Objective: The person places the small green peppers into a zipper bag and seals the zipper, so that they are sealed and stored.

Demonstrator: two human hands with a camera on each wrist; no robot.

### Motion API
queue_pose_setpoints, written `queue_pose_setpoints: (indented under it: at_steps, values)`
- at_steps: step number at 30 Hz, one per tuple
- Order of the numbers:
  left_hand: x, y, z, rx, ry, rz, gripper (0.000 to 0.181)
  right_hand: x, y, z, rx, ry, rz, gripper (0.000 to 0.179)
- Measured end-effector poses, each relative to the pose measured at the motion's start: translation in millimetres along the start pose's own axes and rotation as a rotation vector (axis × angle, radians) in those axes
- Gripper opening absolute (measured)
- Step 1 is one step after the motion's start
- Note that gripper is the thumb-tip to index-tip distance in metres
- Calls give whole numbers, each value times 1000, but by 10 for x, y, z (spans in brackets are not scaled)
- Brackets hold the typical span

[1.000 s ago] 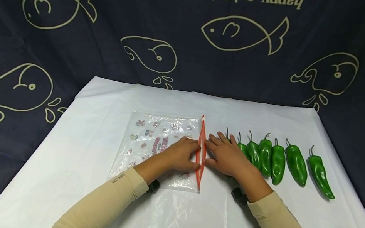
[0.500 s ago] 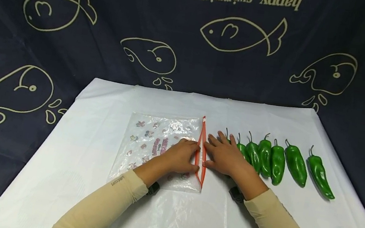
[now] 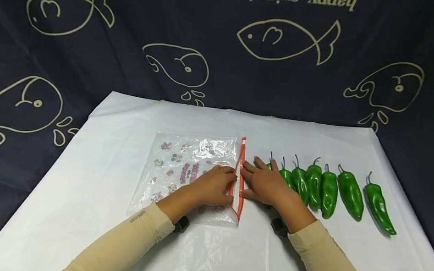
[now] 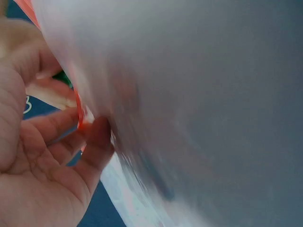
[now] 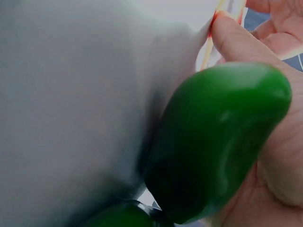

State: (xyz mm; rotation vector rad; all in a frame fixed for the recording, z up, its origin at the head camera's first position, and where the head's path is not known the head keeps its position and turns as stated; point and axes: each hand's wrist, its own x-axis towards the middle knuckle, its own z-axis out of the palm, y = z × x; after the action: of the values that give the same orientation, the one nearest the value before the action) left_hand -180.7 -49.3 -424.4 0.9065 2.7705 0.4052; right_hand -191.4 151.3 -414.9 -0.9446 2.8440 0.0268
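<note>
- Left hand (image 3: 215,186), fingers relaxed, is touching one red edge (image 3: 232,186) of the clear bag (image 3: 170,173).
- Right hand (image 3: 263,182), fingers spread, is touching the opposite edge (image 3: 241,206); hands are resting apart.
- Bag is lying on white surface (image 3: 107,148), left of green peppers (image 3: 329,195).

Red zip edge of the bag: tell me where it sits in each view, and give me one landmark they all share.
Head: red zip edge just right of centre, between the left hand and right hand.
Left wrist: red zip edge on the left side, showing again in the upper-left corner.
Right wrist: red zip edge near the top, right of centre, partly washed out.
Shared landmark: the left hand, at upper right in the right wrist view.
</note>
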Motion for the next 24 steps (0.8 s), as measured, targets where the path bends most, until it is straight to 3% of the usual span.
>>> queue_pose_setpoints:
  at_steps: [6,14,24]
  values:
    - [-37,32,4,-100,66,-28,65,16,-22,-12,-2,-14,10,75]
    - [-107,197,-34,-219,326,-162,66,27,-68,-42,-19,-39,39,77]
    - [-206,65,-78,-526,561,-165,71,56,-91,-62,-43,-86,65,77]
